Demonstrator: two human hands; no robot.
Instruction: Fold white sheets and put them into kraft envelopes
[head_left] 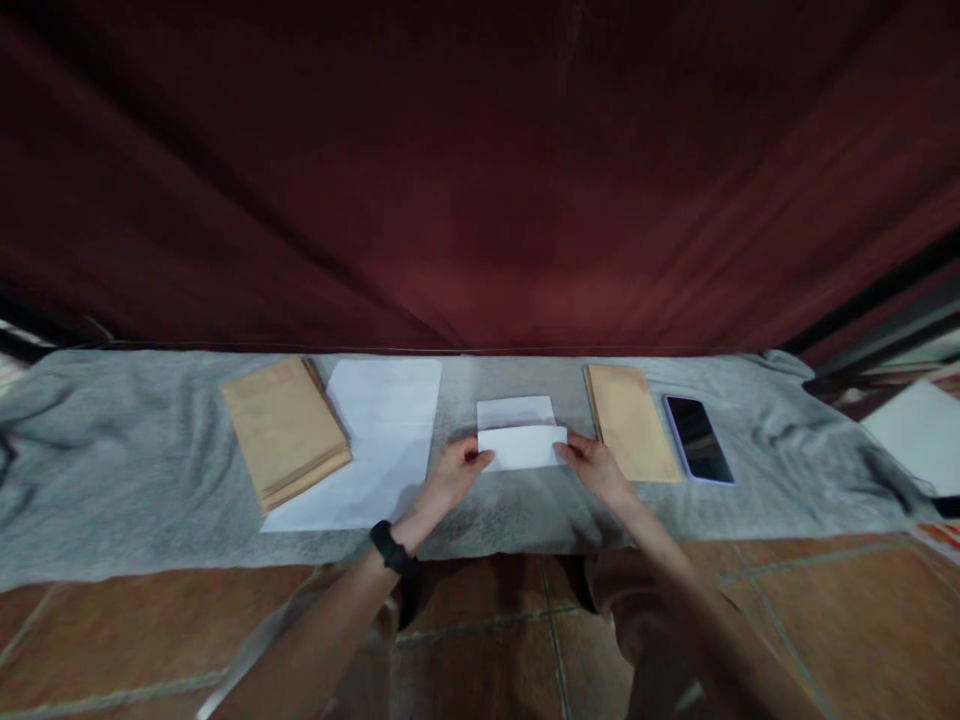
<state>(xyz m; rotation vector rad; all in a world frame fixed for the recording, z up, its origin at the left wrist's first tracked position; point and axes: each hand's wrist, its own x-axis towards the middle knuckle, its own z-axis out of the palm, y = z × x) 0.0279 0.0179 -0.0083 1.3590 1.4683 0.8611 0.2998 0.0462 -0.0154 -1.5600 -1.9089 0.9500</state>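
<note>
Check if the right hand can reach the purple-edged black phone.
Likely yes: only the low brown paper stack lies between the right hand and the phone, though that hand holds folded white paper.

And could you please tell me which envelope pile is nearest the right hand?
The pile beside the phone, by the right hand; the other pile partly covers the large white sheet.

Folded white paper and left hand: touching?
Touching. The head view shows the left hand gripping the left end of the folded white paper, thumb laid over its front.
</note>
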